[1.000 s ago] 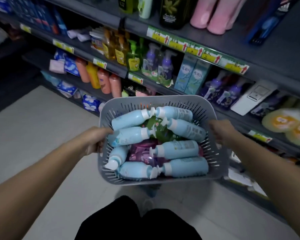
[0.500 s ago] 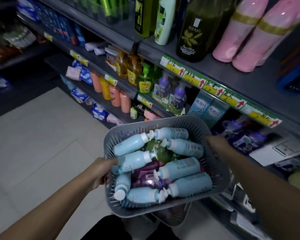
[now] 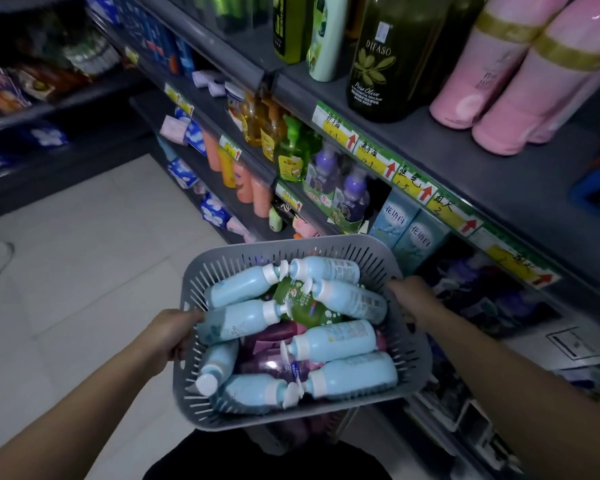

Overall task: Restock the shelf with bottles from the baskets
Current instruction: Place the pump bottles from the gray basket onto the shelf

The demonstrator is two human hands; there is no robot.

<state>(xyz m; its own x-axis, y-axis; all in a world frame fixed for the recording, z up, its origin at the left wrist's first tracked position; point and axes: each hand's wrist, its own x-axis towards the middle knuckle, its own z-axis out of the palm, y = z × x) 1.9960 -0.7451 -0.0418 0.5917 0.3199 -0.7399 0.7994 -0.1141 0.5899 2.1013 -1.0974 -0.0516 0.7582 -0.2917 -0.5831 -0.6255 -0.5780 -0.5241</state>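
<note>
I hold the grey slotted basket at waist height, in front of the shelf and apart from it. My left hand grips the left rim, with the fingers curled round the edge. The fingertips are hidden under the rim. My right hand grips the right rim in the same way. Its fingers are out of sight behind the basket wall, and only the back of the hand and the wrist show.

The basket contains light blue bottles with white caps, all lying on their sides. Eight are visible. A green pouch lies between the upper bottles, and purple packs lie below the middle ones. Both are partly covered, and their print is too small to read.

The top shelf carries a dark olive bottle and pink bottles; the frame cuts off the tops of all of these. Yellow and green price labels run along the shelf edge. The lower tiers on the right are dim, and the goods there are hard to identify.

Directly under the held basket is a shape that may be a second basket. It is in shadow, and I cannot tell what it holds. The floor is pale tile.
</note>
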